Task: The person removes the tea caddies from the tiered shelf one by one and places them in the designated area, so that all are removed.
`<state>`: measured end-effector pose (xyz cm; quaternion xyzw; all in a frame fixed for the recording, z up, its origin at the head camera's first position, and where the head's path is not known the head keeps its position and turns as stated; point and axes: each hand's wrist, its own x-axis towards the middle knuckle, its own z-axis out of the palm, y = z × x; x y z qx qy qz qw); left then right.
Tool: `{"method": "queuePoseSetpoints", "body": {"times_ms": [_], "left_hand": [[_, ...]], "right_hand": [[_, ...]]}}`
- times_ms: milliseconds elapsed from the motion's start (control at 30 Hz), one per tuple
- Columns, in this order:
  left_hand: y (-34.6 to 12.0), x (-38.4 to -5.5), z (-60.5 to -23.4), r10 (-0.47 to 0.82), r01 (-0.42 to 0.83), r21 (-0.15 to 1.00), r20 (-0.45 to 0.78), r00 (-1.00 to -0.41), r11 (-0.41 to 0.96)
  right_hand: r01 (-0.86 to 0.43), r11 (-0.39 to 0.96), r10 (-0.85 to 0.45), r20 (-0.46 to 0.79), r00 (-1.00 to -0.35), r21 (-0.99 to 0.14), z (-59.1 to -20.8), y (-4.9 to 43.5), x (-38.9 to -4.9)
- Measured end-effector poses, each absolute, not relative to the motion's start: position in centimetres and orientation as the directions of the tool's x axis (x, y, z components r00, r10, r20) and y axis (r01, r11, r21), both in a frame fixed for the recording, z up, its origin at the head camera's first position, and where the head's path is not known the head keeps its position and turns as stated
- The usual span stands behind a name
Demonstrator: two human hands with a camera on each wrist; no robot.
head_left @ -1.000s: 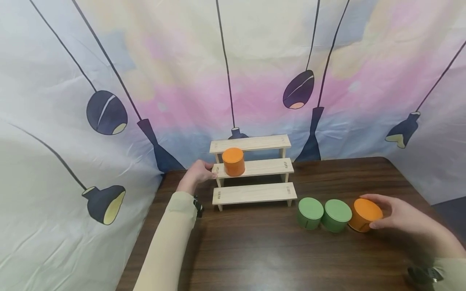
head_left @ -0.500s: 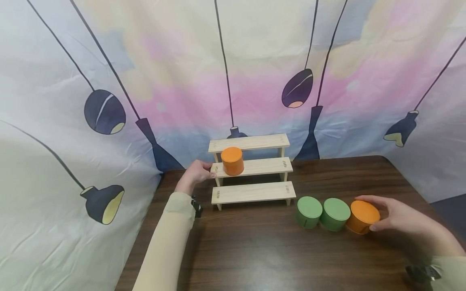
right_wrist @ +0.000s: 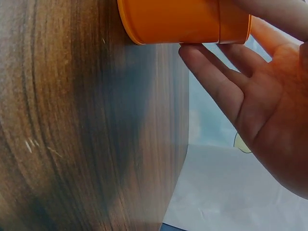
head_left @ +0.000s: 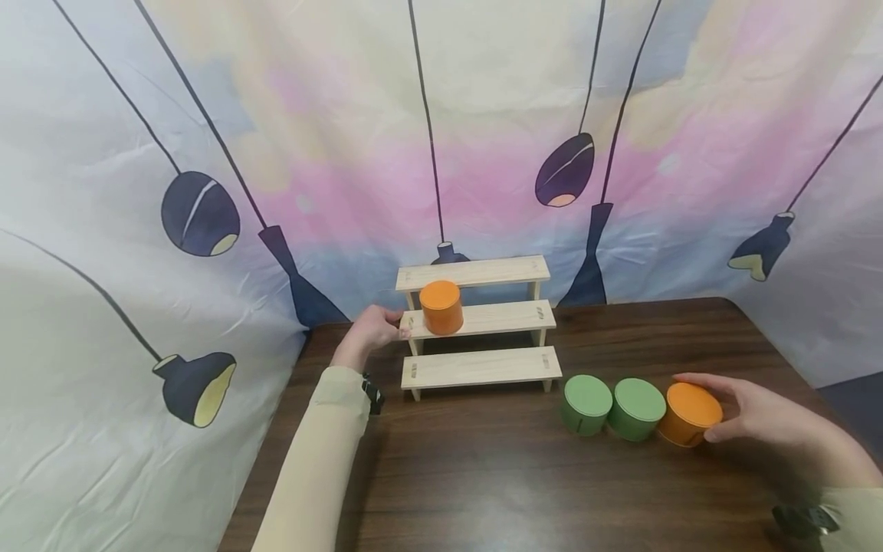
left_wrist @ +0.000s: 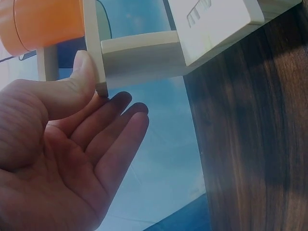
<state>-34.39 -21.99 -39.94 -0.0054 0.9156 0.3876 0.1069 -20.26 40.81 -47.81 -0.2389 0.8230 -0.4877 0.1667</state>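
Observation:
A three-step wooden display stand (head_left: 483, 366) stands at the back of the table. My left hand (head_left: 372, 328) pinches the left end of its middle shelf; in the left wrist view the thumb lies on the board and the other fingers reach below. Near that end, an orange round canister (head_left: 441, 308) sits on the middle shelf. On the right, my right hand (head_left: 755, 408) holds a second orange canister (head_left: 692, 414) between thumb and fingers, at the table surface. Just left of it are two green round canisters (head_left: 588, 405), side by side.
The dark wood-grain table (head_left: 483, 475) has its back edge against a hanging cloth (head_left: 359, 115) printed with lamps. More cloth hangs along the left side. The stand's top and bottom shelves carry nothing.
The orange canister in my right hand has shifted slightly toward the near side and left, close beside the green ones. My left hand stays on the stand.

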Motion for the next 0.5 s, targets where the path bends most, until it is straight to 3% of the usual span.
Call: {"method": "queuePoseSetpoints", "body": {"times_ms": [267, 500], "left_hand": [[-21.9, -33.9, -39.9, 0.068, -0.072, 0.700, -0.170, -0.983, 0.711], [-22.2, -34.0, -40.1, 0.063, -0.091, 0.717, -0.186, -0.981, 0.691]], "right_hand": [[-0.220, 0.423, -0.548, -0.055, -0.835, -0.879, -47.1, 40.9, -20.3], [-0.152, 0.497, -0.386, -0.060, -0.921, -0.855, -45.4, 39.6, -19.9]]}}
